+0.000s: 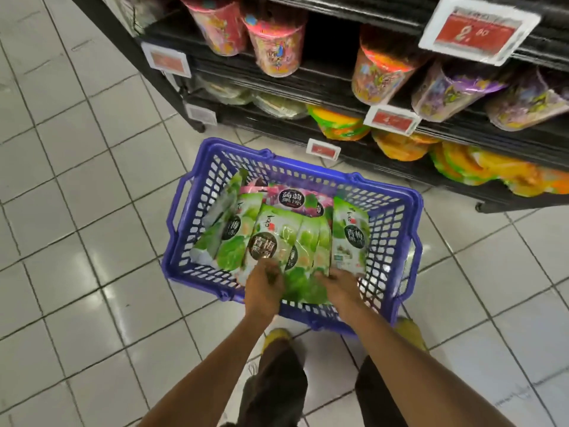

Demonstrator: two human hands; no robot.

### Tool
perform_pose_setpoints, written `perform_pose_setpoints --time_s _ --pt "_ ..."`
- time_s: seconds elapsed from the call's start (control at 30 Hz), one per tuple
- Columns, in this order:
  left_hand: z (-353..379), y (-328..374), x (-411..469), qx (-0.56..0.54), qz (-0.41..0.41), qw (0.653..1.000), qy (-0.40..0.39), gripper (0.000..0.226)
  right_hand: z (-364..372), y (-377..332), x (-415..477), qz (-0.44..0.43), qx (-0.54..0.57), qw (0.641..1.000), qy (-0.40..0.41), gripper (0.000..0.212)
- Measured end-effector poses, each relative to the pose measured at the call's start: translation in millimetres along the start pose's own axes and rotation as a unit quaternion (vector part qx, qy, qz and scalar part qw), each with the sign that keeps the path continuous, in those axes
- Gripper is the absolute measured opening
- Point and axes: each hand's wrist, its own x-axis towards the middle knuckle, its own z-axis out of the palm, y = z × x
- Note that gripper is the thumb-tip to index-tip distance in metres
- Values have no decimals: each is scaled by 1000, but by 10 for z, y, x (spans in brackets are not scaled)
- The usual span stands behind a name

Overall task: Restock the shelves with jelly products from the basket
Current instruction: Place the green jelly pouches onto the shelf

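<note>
Jelly packs [271,238] in green wrappers fill a blue plastic basket [385,184] that sits on the tiled floor [77,211] at the middle of the view. Most of the green packs lean on one another in a loose row, tilted toward the basket's 9 o'clock side. One green pack [351,238] stands nearly upright against the wall at 3 o'clock. Pink packs [291,197] lie at the 12 o'clock end, partly under the green ones.

Both bare arms reach in over the basket's 6 o'clock rim. The left hand [263,288] is on the lower edge of the front green pack [264,245], its fingers [271,268] curled around that edge in a grip. The right hand [340,288] is just beside it, toward 3 o'clock, with its fingers pushed in among the bottoms of the middle green packs. Motion blur hides whether they hold one, so their state cannot be told.

Black shelves [323,87] run from 12 o'clock to 3 o'clock. The upper level carries red printed cups [275,41], with purple-lidded cups [446,90] further toward 2 o'clock. The lowest level holds orange and yellow bags [341,123]. A red price tag [480,29] hangs at 1 o'clock, and smaller tags are clipped along the shelf edges below. Yellow shoes [277,335] show at 6 o'clock, just behind the basket
</note>
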Motion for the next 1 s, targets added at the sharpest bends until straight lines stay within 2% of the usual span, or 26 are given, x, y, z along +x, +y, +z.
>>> perform_pose_setpoints --time_s 0.07,0.13,0.27,0.37,0.43,0.53,0.63,0.7,0.77,0.87,1.0 --pt "-20 -12 -64 -21 -22 998 -56 24 -10 -32 -97 15 -9 998 58 31" --pt "-62 31 -102 12 -44 994 -94 24 -77 -20 -164 25 1 994 110 31" --pt "1 175 -10 6 -80 991 -110 22 -281 46 -278 41 91 986 132 30" --pt "203 327 62 51 -50 993 -97 19 -392 117 -304 36 147 974 169 24" --pt "355 376 71 108 -11 990 -86 42 -451 145 -305 23 168 964 207 23" --pt "604 383 -1 118 0 991 -63 72 -561 164 -290 28 176 953 246 28" --pt "791 408 -3 192 -43 980 -4 87 -652 209 -233 45 209 951 221 33" --pt "791 419 96 193 -131 972 38 80 -680 245 -201 59 224 954 191 36" --pt "686 386 232 111 -181 975 59 64 -670 273 -162 65 249 952 168 35" --pt "494 323 350 61 -166 982 68 49 -624 257 -110 86 285 943 147 21" --pt "366 308 321 56 -140 987 62 58 -570 204 -80 128 317 931 129 20"
